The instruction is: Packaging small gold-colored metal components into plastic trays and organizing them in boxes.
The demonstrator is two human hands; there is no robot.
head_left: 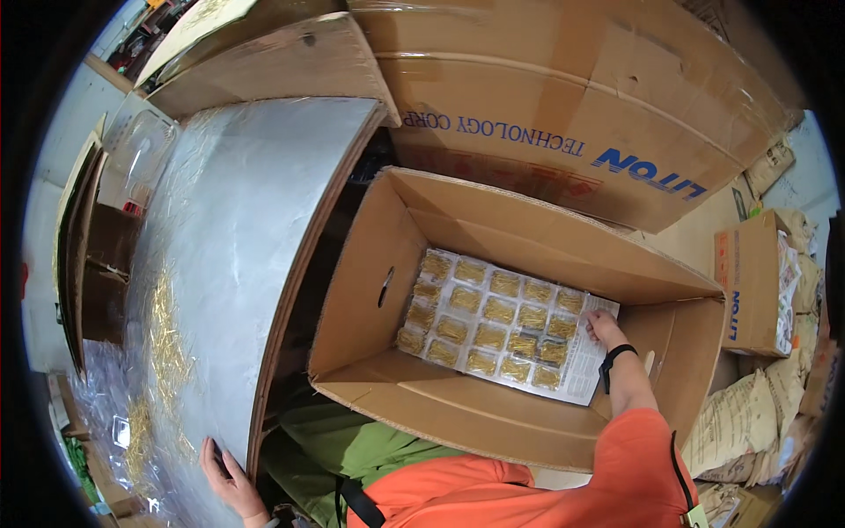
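Open cardboard box (370, 290), brown, centre of the frame, flaps spread outward, an oval hand-hole in its left wall; inside, on the bottom, a flat clear tray (493, 324) of small compartments in rows, each holding a bundle of thin gold-coloured pins; the tray lies on a printed paper sheet (588, 365) whose white margin shows along the right and lower edge.

Right hand (604, 327), centre right of the frame, reaching down into the box on an orange sleeve, a dark band at the wrist; fingers spread flat, fingertips resting on the right end of the tray where it meets the sheet; the grip is loose and flat, closing on nothing.

Left hand (227, 471), lower left of the frame, palm down, fingers splayed on the near edge of the desk (238, 220); it presses the surface and grasps nothing.

The desk, left of the box, is covered in shiny silver film; loose gold-coloured pins (165, 339) lie scattered in a strip along its left part, well apart from the left hand.

Large printed cartons (563, 97), upper right, stacked behind the open box; a smaller carton (748, 282) and filled sacks (735, 422) at the right edge.
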